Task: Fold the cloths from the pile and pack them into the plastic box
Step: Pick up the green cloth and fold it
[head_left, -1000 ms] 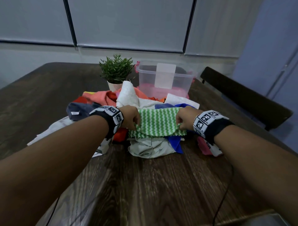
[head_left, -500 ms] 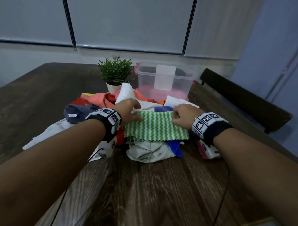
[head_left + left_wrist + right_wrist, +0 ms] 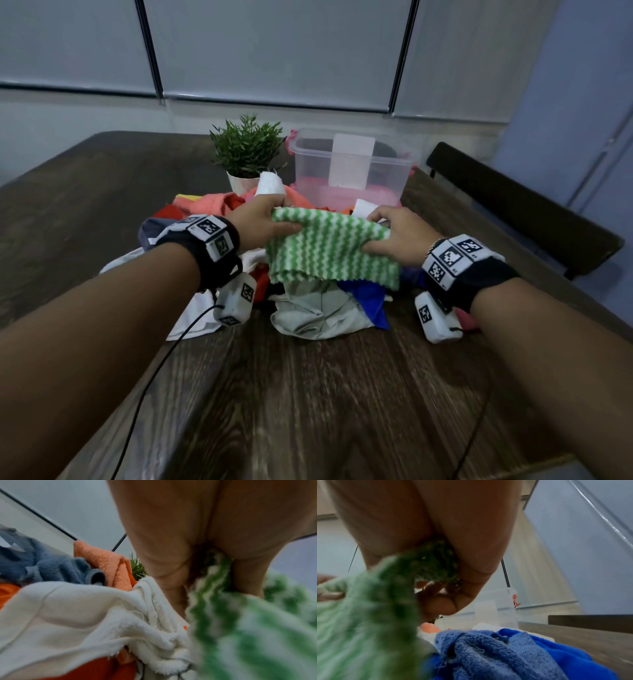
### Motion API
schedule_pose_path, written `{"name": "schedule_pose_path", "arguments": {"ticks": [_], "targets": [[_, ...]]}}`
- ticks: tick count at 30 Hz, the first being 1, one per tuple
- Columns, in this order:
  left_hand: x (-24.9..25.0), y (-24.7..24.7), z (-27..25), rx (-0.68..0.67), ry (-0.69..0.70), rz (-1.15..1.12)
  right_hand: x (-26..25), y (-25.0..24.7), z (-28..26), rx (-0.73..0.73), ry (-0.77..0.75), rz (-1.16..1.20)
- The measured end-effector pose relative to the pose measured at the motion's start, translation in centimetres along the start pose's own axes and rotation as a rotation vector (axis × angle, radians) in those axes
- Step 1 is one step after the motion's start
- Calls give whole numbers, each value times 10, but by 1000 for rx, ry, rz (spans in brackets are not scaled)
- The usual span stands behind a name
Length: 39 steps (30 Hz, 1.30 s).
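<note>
Pile, left of centre in the head view: the pile [image 3: 239, 253] of loose cloths lies on the worktop [image 3: 308, 394]; a white towel [image 3: 85, 615], a grey-blue cloth [image 3: 51, 566] and an orange cloth [image 3: 106, 561] crowd just beside the left hand. Risk: lifting the green cloth may drag a neighbour along, since the towel's fluffy edge touches it.

Left hand [image 3: 260, 222]: clamped on the left edge of the green zigzag cloth [image 3: 329, 250], thumb on top, fingers tucked beneath. Risk: the pinch sits close to the edge, so soft pile could slide out under a tug.

Green zigzag cloth, centre of the frame: folded over, held raised above the pile between both hands, its near edge hanging free. Risk: the layers could shift apart if the hands move at unequal pace, and the fold would have to be redone.

Right hand [image 3: 400, 236]: closed on the cloth's right edge; the right wrist view shows green fabric bunched in the grip. Risk: a bunched corner gives a lopsided fold. A blue cloth [image 3: 496, 649] lies directly under it and could snag.

Plastic box [image 3: 352, 164], upper centre, behind the pile: open, something pink in its bottom. Risk: the carry passes near the potted plant [image 3: 246, 147], just left of the box; a trailing edge might catch it.
</note>
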<state>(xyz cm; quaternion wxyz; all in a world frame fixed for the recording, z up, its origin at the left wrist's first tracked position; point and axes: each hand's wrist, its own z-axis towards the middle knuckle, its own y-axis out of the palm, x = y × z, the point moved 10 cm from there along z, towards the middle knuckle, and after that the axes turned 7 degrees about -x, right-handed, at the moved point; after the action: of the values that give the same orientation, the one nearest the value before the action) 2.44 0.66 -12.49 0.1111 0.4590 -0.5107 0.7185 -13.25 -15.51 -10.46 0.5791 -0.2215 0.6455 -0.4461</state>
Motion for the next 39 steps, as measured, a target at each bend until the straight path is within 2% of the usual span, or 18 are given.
{"name": "schedule_pose_path", "arguments": {"ticks": [2, 4, 8, 11, 14, 18, 21, 24, 25, 26, 28, 29, 30, 31, 34, 36, 39], "targets": [[1, 5, -6, -69, -12, -191, 1, 8, -8, -85, 3, 82], [9, 10, -13, -150, -4, -248, 6, 17, -14, -166, 5, 112], [4, 21, -15, -272, -57, 2, 14, 42, -30, -309, 40, 7], [-9, 41, -11, -389, -99, 348, 23, 75, -41, -477, 63, -180], [3, 40, -2, -281, -18, 485, 24, 83, -52, -543, 95, -80], [24, 20, 11, 8, 101, 511, 13, 76, -58, -524, 131, 371], [32, 19, 14, 98, 164, 509, 19, 80, -61, -503, 161, 312], [51, 28, 6, 164, 316, 525, 23, 96, -70, -579, 190, 269], [57, 38, 2, 97, 331, 517, 22, 101, -72, -604, 187, 287], [58, 56, -2, -38, 305, 511, 20, 104, -72, -606, 188, 306], [52, 101, -15, -383, 206, 503, 15, 103, -66, -551, 179, 375], [50, 120, -24, -515, 166, 486, 13, 101, -60, -495, 179, 430], [49, 133, -29, -589, 135, 462, 13, 97, -54, -420, 181, 480], [50, 140, -32, -608, 114, 438, 15, 91, -48, -338, 185, 521], [53, 140, -29, -512, 92, 432, 23, 82, -41, -193, 239, 721], [54, 132, -25, -389, 116, 492, 20, 81, -41, -212, 243, 796], [57, 111, -15, -192, 174, 506, 10, 69, -43, -239, 186, 753]]}}
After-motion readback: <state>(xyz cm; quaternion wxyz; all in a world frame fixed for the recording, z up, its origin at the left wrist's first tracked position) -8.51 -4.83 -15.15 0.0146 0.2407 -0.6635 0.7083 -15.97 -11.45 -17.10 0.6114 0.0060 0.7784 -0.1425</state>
